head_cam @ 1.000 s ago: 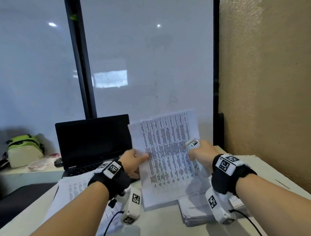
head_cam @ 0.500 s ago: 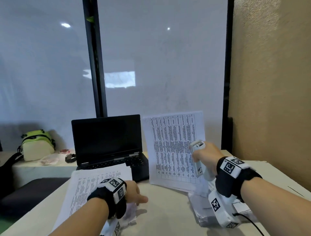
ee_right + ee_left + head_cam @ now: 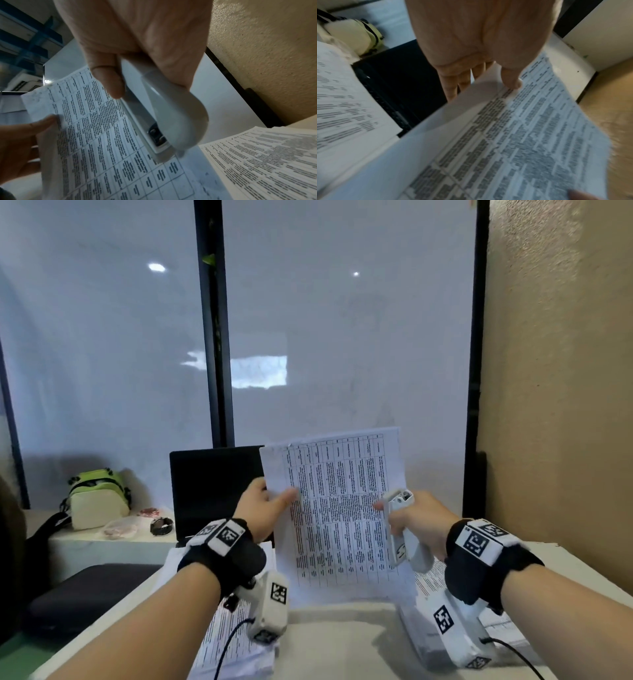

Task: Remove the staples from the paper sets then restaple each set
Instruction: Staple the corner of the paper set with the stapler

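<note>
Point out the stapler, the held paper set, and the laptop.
stapler [image 3: 173, 121]: right wrist view, on its white curved top.
held paper set [image 3: 339, 508]: head view, middle of the printed table.
laptop [image 3: 215, 491]: head view, on the dark screen.

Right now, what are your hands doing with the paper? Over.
Left hand pinches the white printed paper set upright. Right hand grips the white plastic stapler against its right edge. Nothing in the way.
</note>
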The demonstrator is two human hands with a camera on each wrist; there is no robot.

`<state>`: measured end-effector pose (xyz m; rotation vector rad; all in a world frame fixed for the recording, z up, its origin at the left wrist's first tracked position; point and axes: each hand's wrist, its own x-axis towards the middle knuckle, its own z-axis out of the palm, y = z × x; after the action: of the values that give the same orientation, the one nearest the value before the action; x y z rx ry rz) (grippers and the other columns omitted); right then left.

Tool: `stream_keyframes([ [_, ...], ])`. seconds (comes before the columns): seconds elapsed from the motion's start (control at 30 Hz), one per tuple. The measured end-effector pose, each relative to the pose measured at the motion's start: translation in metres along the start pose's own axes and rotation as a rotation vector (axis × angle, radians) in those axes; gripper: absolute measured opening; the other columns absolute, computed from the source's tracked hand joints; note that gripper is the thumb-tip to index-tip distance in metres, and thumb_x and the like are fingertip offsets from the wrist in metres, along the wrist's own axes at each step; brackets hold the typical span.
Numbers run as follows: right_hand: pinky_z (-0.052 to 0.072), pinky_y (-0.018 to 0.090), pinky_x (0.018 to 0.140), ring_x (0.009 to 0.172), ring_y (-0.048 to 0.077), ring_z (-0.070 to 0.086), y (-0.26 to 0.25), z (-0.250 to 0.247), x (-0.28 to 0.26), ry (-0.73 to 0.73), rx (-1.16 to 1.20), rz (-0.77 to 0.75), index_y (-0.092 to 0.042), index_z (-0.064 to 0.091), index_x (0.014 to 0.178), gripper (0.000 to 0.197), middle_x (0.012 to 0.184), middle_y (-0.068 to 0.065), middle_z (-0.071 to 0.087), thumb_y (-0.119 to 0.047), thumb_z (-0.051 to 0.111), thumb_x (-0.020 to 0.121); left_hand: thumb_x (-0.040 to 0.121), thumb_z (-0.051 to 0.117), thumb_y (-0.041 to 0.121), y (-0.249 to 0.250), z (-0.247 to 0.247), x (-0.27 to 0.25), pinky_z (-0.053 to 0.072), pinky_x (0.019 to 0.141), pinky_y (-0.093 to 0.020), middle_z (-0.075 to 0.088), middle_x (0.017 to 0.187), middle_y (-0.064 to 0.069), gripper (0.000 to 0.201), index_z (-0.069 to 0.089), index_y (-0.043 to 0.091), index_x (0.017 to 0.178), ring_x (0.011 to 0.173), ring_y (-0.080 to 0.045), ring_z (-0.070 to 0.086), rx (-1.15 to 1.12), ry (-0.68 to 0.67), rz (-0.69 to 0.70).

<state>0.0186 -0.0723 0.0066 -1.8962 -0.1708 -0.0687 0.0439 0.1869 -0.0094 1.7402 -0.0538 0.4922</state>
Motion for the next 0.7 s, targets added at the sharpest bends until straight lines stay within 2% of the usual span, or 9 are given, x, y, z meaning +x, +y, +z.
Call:
stream_keyframes([
  [0.07,0.047,0.038,0.081,0.112,0.038,0.057,-0.004,0.000,-0.003,0.004,-0.006,-0.007,-0.009,0.067,0.080,0.032,0.121,0.024,0.060,0.015,0.049,0.068,0.095,0.059,0.019,0.016,0.004,-0.001,0.056,0.087,-0.046,0.070,0.107,-0.011,0.017,0.059,0.012,0.111,0.092,-0.025,0.069,-0.001,0.059,0.042],
  [0.17,0.043,0.032,0.072,0.088,0.026,0.056,-0.008,0.005,-0.008,0.037,0.040,-0.028,0.001,0.067,0.097,0.035,0.112,0.027,0.063,0.015,0.048,0.070,0.099,0.051,0.020,0.031,0.016,-0.010,0.055,0.087,-0.049,0.069,0.104,-0.008,0.014,0.059,0.015,0.109,0.093,-0.026,0.068,0.052,0.072,0.092],
  [0.23,0.041,0.033,0.073,0.084,0.024,0.053,-0.006,0.013,-0.014,0.030,0.043,-0.015,0.008,0.063,0.105,0.037,0.113,0.028,0.062,0.014,0.050,0.070,0.097,0.050,0.018,0.032,0.027,-0.019,0.056,0.082,-0.045,0.066,0.105,-0.008,0.016,0.055,0.012,0.111,0.090,-0.024,0.066,0.093,0.053,0.087],
  [0.3,0.043,0.033,0.072,0.087,0.027,0.058,0.001,0.021,-0.021,-0.028,-0.001,0.027,0.008,0.062,0.104,0.037,0.116,0.027,0.061,0.013,0.051,0.069,0.095,0.055,0.015,0.026,0.035,-0.031,0.055,0.075,-0.037,0.062,0.107,-0.009,0.022,0.048,0.009,0.115,0.086,-0.020,0.062,0.153,0.046,0.051],
  [0.37,0.044,0.027,0.065,0.079,0.024,0.057,0.005,0.023,-0.029,-0.076,-0.051,0.045,0.001,0.063,0.099,0.035,0.102,0.019,0.063,0.015,0.051,0.070,0.092,0.061,0.013,0.021,0.034,-0.038,0.055,0.079,-0.037,0.061,0.111,-0.009,0.037,0.039,0.013,0.122,0.090,-0.019,0.062,0.148,0.085,0.046],
  [0.43,0.042,0.021,0.057,0.073,0.019,0.051,0.004,0.020,-0.031,-0.069,-0.056,0.036,-0.004,0.062,0.101,0.036,0.098,0.013,0.059,0.016,0.050,0.073,0.091,0.063,0.012,0.029,0.026,-0.040,0.051,0.084,-0.033,0.055,0.118,-0.002,0.054,0.031,0.020,0.133,0.097,-0.017,0.059,0.170,0.159,0.123],
  [0.5,0.041,0.022,0.058,0.081,0.020,0.053,0.000,0.014,-0.031,-0.038,-0.042,0.023,-0.008,0.062,0.106,0.041,0.107,0.014,0.059,0.015,0.050,0.075,0.092,0.061,0.010,0.041,0.017,-0.036,0.047,0.088,-0.031,0.047,0.120,0.005,0.062,0.025,0.027,0.141,0.102,-0.015,0.054,0.257,0.199,0.241],
  [0.6,0.044,0.025,0.063,0.091,0.025,0.054,-0.009,0.008,-0.030,0.013,-0.042,-0.015,-0.010,0.061,0.109,0.043,0.114,0.016,0.057,0.015,0.050,0.075,0.094,0.056,0.013,0.052,0.012,-0.029,0.049,0.089,-0.035,0.050,0.121,0.004,0.052,0.035,0.031,0.137,0.100,-0.019,0.058,0.443,0.158,0.403],
  [0.7,0.042,0.024,0.060,0.075,0.017,0.050,-0.016,0.007,-0.032,0.000,-0.088,-0.038,-0.009,0.062,0.107,0.039,0.095,0.012,0.055,0.014,0.050,0.078,0.096,0.055,0.021,0.051,0.011,-0.030,0.047,0.093,-0.038,0.049,0.129,0.005,0.033,0.048,0.025,0.128,0.107,-0.022,0.057,0.630,0.095,0.438],
])
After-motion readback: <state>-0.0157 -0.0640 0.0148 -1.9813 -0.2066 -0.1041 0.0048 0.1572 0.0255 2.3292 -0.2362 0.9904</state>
